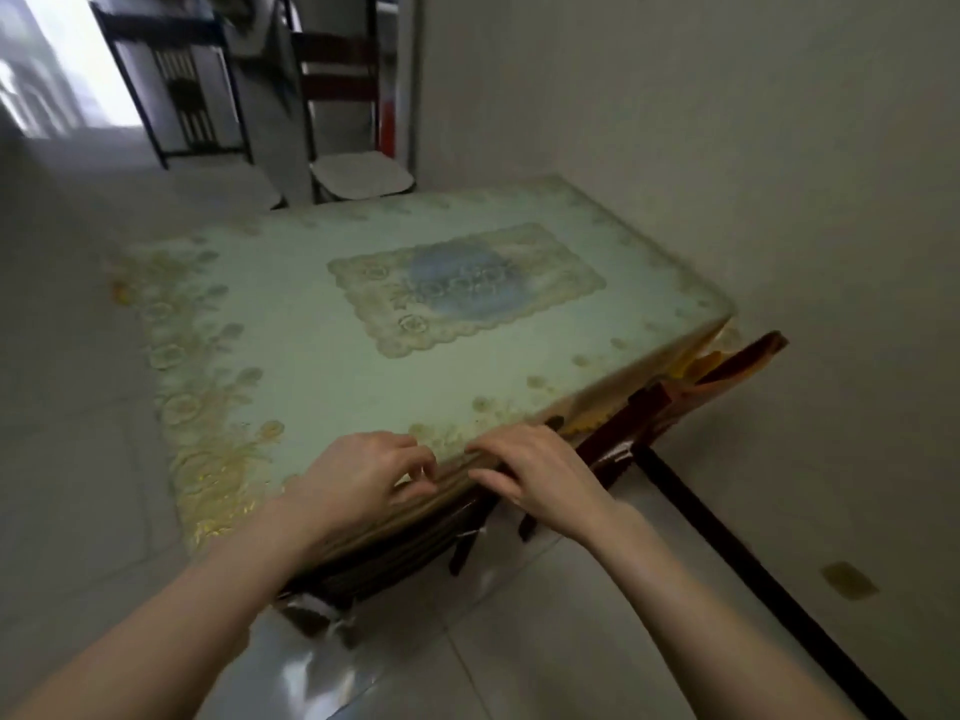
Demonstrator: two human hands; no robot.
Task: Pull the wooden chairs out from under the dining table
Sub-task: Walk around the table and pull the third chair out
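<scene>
Wooden chair, near (395,558): dark top rail tucked under the near edge of the surface, seat hidden beneath; it sits close against the overhanging cloth.
Left hand (358,478): at the near edge of the surface, just above the chair's top rail; fingers curled downward at the edge. Motion blur hides whether the grip closes on the rail or only on the cloth.
Right hand (540,472): just beside the left hand, fingers (493,449) laid fairly straight over the surface edge and the rail below; a relaxed, wide grip, resting rather than clasping.
Floor (545,641): pale glossy tiles; a dark baseboard strip (753,569) runs along the wall at right.
Wooden chair, right side (727,366): reddish-brown back leaning at the right edge of the surface, pushed in, partly covered by the cloth's fringe.
Surface (291,356): dining table under a pale green cloth with yellowish floral borders.
Centre mat (462,285): lace-edged rectangle with a blue patch, lying flat mid-table.
Far chair (358,174): dark frame with a pale seat cushion, standing just beyond the far edge.
Background: dark metal rack (176,90) near a bright doorway.
</scene>
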